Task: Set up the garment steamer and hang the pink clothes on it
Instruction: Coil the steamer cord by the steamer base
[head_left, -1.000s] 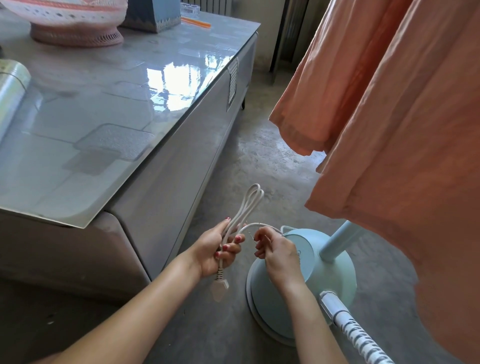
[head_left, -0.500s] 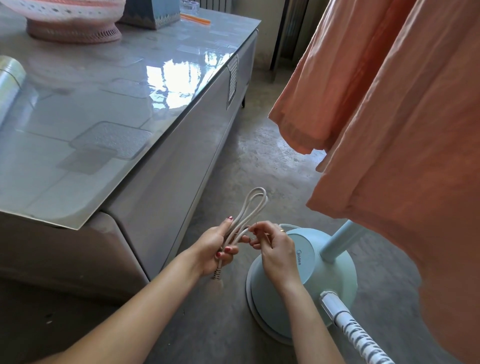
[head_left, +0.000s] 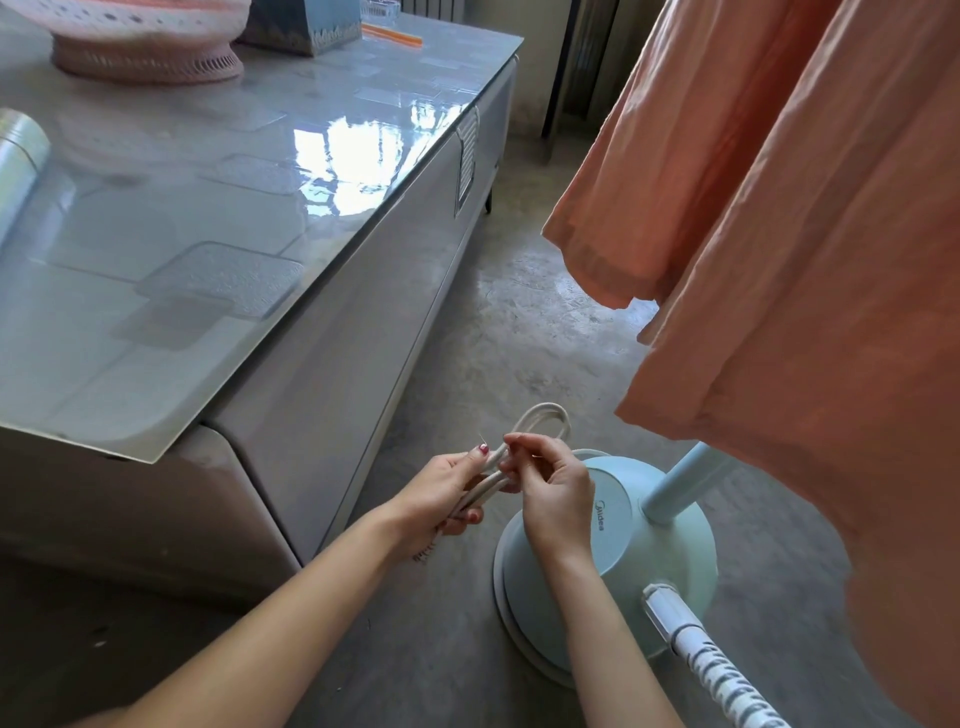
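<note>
The pale blue garment steamer base (head_left: 654, 551) stands on the concrete floor at lower right, with its blue pole (head_left: 685, 483) rising behind it and its white ribbed hose (head_left: 711, 670) leaving at the bottom right. Pink clothes (head_left: 789, 234) hang over the pole and fill the right side. My left hand (head_left: 441, 499) grips the folded white power cord (head_left: 535, 431), whose loop sticks up above my fingers. My right hand (head_left: 550, 488) pinches the cord bundle at its middle, right against my left hand.
A long grey cabinet with a glossy glass top (head_left: 218, 218) runs along the left. On it sit a pink woven basket (head_left: 145, 47), a blue box (head_left: 306, 26) and a silver cylinder (head_left: 21, 150). Bare concrete floor (head_left: 498, 332) lies between cabinet and clothes.
My hands have come closer together and lower. The cord loop sits lower, the plug that hung below my left hand is hidden, and my right fingers now pinch the bundle.
</note>
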